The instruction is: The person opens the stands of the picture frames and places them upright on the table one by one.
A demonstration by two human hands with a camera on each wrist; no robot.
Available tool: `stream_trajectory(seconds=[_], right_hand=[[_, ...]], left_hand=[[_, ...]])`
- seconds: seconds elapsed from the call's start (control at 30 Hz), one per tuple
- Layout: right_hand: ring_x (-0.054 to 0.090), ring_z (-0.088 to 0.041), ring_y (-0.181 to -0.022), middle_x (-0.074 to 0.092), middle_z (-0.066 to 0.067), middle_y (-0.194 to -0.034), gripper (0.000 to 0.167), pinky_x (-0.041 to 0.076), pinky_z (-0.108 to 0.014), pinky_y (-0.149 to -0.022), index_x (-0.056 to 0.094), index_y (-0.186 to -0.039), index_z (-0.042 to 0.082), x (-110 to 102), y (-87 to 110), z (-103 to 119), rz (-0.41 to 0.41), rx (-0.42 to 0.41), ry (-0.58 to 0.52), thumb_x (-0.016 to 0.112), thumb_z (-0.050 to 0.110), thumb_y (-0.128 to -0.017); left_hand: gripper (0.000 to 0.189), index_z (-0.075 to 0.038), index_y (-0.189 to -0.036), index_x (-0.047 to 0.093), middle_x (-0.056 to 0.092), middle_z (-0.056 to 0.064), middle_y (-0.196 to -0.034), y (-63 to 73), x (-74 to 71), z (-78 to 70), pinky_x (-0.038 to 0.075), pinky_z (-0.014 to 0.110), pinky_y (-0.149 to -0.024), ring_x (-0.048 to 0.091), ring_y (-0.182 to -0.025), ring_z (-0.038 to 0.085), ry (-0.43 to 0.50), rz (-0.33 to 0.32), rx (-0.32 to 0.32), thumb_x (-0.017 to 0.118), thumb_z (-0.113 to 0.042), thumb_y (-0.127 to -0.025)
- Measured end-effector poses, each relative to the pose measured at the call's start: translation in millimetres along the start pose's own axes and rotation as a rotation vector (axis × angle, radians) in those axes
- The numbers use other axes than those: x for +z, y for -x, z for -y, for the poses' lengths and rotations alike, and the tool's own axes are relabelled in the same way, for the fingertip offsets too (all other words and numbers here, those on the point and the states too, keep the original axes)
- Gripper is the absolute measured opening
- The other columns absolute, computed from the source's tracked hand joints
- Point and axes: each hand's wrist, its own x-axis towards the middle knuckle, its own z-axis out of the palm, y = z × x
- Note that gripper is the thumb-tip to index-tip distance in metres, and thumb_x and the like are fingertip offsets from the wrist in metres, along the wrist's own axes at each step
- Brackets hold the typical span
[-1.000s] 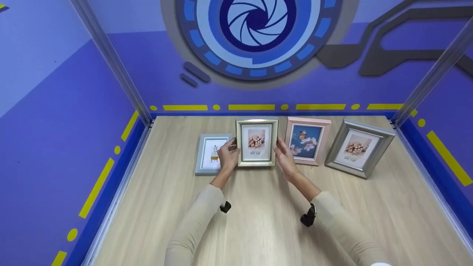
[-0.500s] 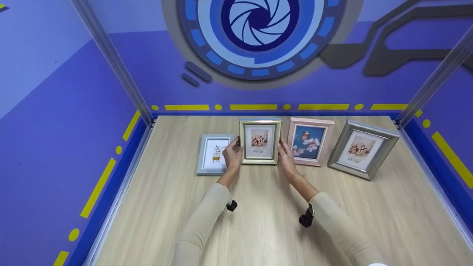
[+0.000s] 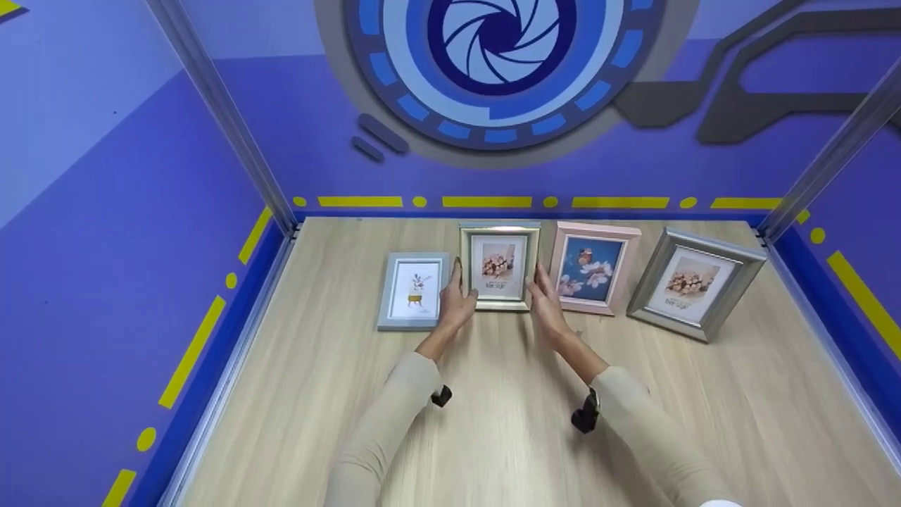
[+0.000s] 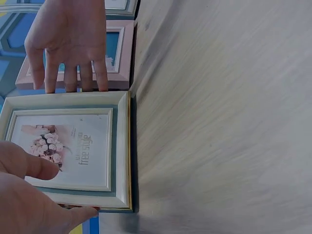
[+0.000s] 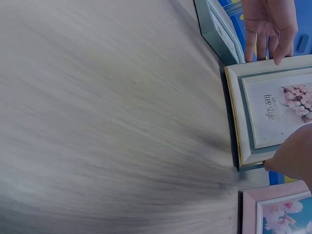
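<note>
A gold-edged picture frame [image 3: 500, 303] with a bouquet print stands upright at the back of the table, between both hands. The left hand [image 3: 458, 303] grips its left side; the left wrist view has the thumb [image 4: 43, 168] lying over the front. Straight fingers of the right hand [image 3: 546, 303] rest against the opposite side, their tips at its edge in the left wrist view. Just left of the left hand is a blue-grey picture frame [image 3: 414, 326] with a plant print. Close beside the right hand stands a pink picture frame [image 3: 588, 307] with a blossom print.
Farther right, a silver-grey picture frame [image 3: 662, 323] stands turned at an angle. The pale wooden table [image 3: 507, 422] ends at a blue-purple back wall [image 3: 436, 169], with metal posts at both rear corners.
The left hand has shifted right, away from the blue-grey frame, and its thumb now lies over the gold-edged frame's front. The right hand stays at the other side. The view has drifted slightly.
</note>
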Motion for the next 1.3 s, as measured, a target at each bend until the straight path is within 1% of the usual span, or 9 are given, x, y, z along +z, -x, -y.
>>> stream_trajectory(seconds=[0.43,0.67,0.77,0.83,0.93,1.0,1.1,1.23,1.3], right_hand=[[-0.005,-0.029,-0.160,-0.005,-0.013,-0.172,0.066,0.003,-0.045,-0.130,0.002,-0.165,0.010,3,-0.4,1,0.005,-0.007,0.013,0.038,0.013,-0.110],[0.023,-0.042,-0.155,0.023,-0.032,-0.164,0.058,0.024,-0.050,-0.127,0.021,-0.157,-0.012,6,13.5,3,-0.097,0.126,0.158,0.043,0.008,-0.106],[0.050,-0.040,-0.135,0.040,-0.036,-0.152,0.054,0.046,-0.049,-0.112,0.030,-0.151,-0.016,6,24.8,3,-0.082,0.220,0.232,0.044,0.009,-0.105],[0.061,-0.034,-0.118,0.053,-0.035,-0.140,0.051,0.055,-0.043,-0.096,0.038,-0.146,-0.018,8,34.1,9,-0.031,0.272,0.269,0.045,0.010,-0.104],[0.068,-0.034,-0.107,0.061,-0.033,-0.129,0.048,0.059,-0.039,-0.085,0.046,-0.141,-0.017,12,37.2,9,0.075,0.311,0.341,0.050,0.011,-0.102],[0.067,-0.038,-0.117,0.063,-0.032,-0.131,0.049,0.059,-0.041,-0.093,0.047,-0.141,-0.017,15,36.0,8,0.160,0.326,0.362,0.051,0.011,-0.101],[0.063,-0.043,-0.125,0.060,-0.034,-0.136,0.049,0.056,-0.047,-0.101,0.046,-0.142,-0.016,21,30.9,-1,0.299,0.313,0.387,0.051,0.012,-0.102],[0.061,-0.046,-0.126,0.061,-0.035,-0.135,0.046,0.053,-0.050,-0.105,0.047,-0.140,-0.017,36,30.2,-6,0.470,0.289,0.394,0.047,0.012,-0.105],[0.061,-0.045,-0.127,0.060,-0.035,-0.135,0.044,0.053,-0.049,-0.106,0.048,-0.140,-0.017,46,28.7,-10,0.496,0.289,0.394,0.046,0.010,-0.105]], left_hand=[[0.080,-0.007,-0.164,0.011,0.017,0.017,-0.170,-0.6,-8.6,3.2,0.025,0.045,-0.127,0.026,-0.154,0.037,0.042,0.055,-0.033,0.055,-0.005,-0.098],[0.076,-0.002,-0.163,0.017,0.026,0.022,-0.167,3.7,-22.2,8.6,0.028,0.045,-0.125,0.030,-0.153,0.037,0.050,0.043,-0.049,0.056,-0.004,-0.097],[0.068,0.000,-0.159,0.028,0.038,0.025,-0.161,8.7,-36.8,14.3,0.034,0.048,-0.123,0.038,-0.149,0.039,0.066,-0.003,-0.062,0.056,-0.002,-0.097],[0.060,0.002,-0.153,0.039,0.047,0.029,-0.153,12.8,-50.6,20.4,0.038,0.051,-0.119,0.045,-0.144,0.042,0.060,-0.060,-0.048,0.056,0.001,-0.096],[0.048,0.006,-0.142,0.050,0.055,0.031,-0.141,17.7,-77.2,34.4,0.042,0.053,-0.115,0.051,-0.136,0.044,0.022,-0.148,-0.014,0.058,0.006,-0.094],[0.044,0.007,-0.137,0.054,0.057,0.031,-0.137,22.2,-94.5,45.1,0.042,0.053,-0.115,0.053,-0.133,0.044,-0.024,-0.203,-0.005,0.059,0.007,-0.093],[0.042,0.006,-0.136,0.055,0.059,0.028,-0.135,29.6,-115.6,60.8,0.043,0.052,-0.114,0.053,-0.132,0.042,-0.112,-0.258,-0.040,0.060,0.004,-0.094],[0.042,0.008,-0.135,0.055,0.059,0.027,-0.128,35.4,-129.6,78.5,0.046,0.052,-0.107,0.056,-0.124,0.041,-0.200,-0.264,-0.087,0.059,0.002,-0.094],[0.042,0.011,-0.135,0.054,0.060,0.028,-0.124,35.7,-131.8,83.8,0.047,0.052,-0.104,0.058,-0.119,0.041,-0.212,-0.232,-0.106,0.057,0.001,-0.094]])
